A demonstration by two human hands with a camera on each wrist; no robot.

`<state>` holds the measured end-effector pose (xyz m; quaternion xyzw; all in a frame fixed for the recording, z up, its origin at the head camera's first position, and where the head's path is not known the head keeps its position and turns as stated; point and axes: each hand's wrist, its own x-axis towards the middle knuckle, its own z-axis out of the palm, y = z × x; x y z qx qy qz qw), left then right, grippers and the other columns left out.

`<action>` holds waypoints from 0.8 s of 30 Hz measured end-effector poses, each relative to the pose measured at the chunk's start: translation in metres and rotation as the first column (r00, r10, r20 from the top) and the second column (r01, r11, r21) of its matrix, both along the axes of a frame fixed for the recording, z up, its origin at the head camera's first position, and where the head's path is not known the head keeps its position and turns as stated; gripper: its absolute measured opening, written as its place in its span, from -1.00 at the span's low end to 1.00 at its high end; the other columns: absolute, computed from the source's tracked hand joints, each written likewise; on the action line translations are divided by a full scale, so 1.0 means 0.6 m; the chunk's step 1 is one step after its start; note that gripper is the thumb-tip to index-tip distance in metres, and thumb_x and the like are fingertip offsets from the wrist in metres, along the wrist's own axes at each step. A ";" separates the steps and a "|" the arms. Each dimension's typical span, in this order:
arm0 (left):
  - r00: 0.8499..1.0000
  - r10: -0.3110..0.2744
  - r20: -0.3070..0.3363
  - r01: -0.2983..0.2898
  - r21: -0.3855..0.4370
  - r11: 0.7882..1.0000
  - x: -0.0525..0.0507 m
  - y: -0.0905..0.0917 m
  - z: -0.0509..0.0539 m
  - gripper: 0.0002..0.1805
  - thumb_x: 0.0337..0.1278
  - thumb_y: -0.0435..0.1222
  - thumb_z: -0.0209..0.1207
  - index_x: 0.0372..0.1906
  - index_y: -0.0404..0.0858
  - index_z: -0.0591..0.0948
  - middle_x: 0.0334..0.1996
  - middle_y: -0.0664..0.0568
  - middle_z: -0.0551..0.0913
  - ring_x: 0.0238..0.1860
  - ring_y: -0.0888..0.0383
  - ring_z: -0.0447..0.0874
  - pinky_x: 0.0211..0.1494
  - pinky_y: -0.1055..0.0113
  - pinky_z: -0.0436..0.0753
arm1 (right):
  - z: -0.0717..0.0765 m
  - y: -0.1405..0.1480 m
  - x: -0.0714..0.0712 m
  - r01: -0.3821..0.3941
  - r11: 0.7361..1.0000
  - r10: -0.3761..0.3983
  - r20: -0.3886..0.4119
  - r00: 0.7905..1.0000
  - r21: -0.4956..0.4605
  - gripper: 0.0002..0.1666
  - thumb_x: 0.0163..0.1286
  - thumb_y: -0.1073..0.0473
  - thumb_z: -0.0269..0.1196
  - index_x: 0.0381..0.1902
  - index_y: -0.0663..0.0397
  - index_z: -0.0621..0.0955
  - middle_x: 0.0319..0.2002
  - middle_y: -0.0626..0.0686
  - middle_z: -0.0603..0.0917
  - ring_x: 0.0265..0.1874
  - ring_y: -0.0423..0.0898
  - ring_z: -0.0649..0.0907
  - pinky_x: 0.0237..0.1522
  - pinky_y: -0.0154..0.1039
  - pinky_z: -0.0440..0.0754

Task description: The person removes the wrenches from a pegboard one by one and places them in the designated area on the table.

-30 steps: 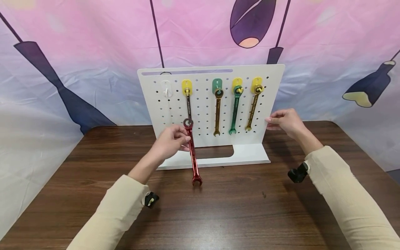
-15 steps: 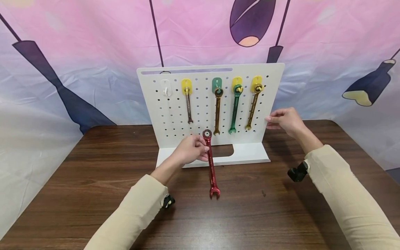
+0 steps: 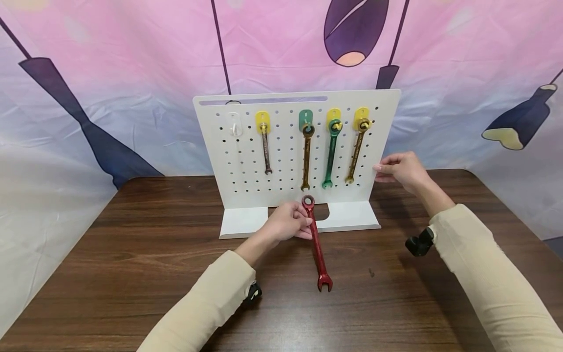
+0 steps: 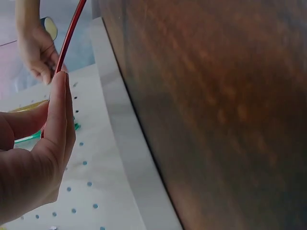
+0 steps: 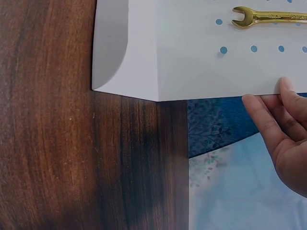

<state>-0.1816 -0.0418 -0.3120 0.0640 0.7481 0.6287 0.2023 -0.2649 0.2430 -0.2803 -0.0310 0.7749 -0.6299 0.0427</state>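
My left hand pinches a red combination wrench near its ring end between thumb and fingers. The wrench hangs tilted in front of the white pegboard, its open end toward me above the table. In the left wrist view the red wrench shows edge-on. My right hand holds the board's right edge, the thumb on the front face in the right wrist view. On the board hang a small dark silvery wrench, a bronze wrench, a green wrench and a gold wrench.
A white hook at the board's left bears nothing. The other hooks are yellow and green. The board's white base stands on a dark wooden table. A patterned cloth hangs behind.
My left hand has carried the red wrench right and down, away from the small dark wrench and toward me. My right hand has stayed at the board's edge.
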 end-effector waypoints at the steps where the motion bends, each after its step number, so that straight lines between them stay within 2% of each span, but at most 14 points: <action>1: 1.000 -0.006 0.007 0.006 0.003 1.000 0.000 0.002 -0.003 -0.92 0.17 -0.58 0.01 -0.25 -0.54 0.38 -0.51 -0.14 0.51 -0.58 0.11 0.60 -0.28 0.19 0.71 | 0.000 0.000 0.000 0.002 1.000 -0.002 0.001 1.000 -0.003 -0.91 0.26 0.42 0.15 -0.37 0.43 0.54 -0.47 0.04 0.59 -0.47 -0.10 0.67 -0.07 -0.02 0.61; 11: 0.995 -0.079 0.062 0.078 0.024 0.997 0.010 0.017 -0.026 -0.95 0.18 -0.61 -0.03 -0.29 -0.59 0.37 -0.58 -0.11 0.49 -0.59 0.14 0.57 -0.32 0.25 0.72 | -0.001 0.001 -0.001 -0.014 0.999 0.015 -0.009 1.000 0.036 -0.80 0.27 0.39 0.16 -0.27 0.54 0.49 -0.44 0.04 0.59 -0.45 -0.11 0.67 -0.07 -0.04 0.62; 19: 0.987 -0.112 0.115 0.106 0.055 0.993 0.018 0.026 -0.035 -0.98 0.17 -0.62 -0.06 -0.32 -0.58 0.36 -0.58 -0.11 0.47 -0.58 0.13 0.55 -0.30 0.22 0.72 | -0.004 -0.002 -0.003 0.017 0.998 -0.015 -0.025 1.000 0.055 -0.84 0.28 0.41 0.13 -0.29 0.54 0.50 -0.45 0.06 0.60 -0.46 -0.09 0.66 -0.09 0.01 0.62; 24: 0.981 -0.121 0.149 0.116 0.041 0.992 0.024 0.033 -0.039 -0.97 0.18 -0.62 -0.07 -0.34 -0.58 0.38 -0.58 -0.11 0.49 -0.59 0.13 0.55 -0.30 0.22 0.72 | -0.005 -0.001 -0.004 0.016 0.998 -0.014 -0.030 0.999 0.064 -0.80 0.28 0.41 0.13 -0.25 0.57 0.47 -0.45 0.05 0.60 -0.46 -0.09 0.66 -0.09 0.00 0.63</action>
